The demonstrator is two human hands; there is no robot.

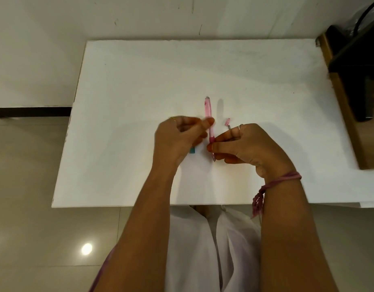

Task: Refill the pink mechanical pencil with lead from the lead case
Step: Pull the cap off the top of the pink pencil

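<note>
The pink mechanical pencil (209, 114) stands nearly upright above the white table (139, 85), its open back end pointing away from me. My right hand (245, 147) pinches its lower grip near the tip. My left hand (179, 140) has curled fingers, with thumb and forefinger touching the pencil's barrel at mid-length. The pencil's small pink cap (227, 123) lies on the table just right of the pencil. A teal lead case (192, 150) peeks out under my left hand; most of it is hidden.
A brown wooden unit with a dark object (354, 85) stands past the table's right edge. Beyond the table's left and front edges lies tiled floor (34, 165). My lap in white cloth (203, 249) is under the near edge.
</note>
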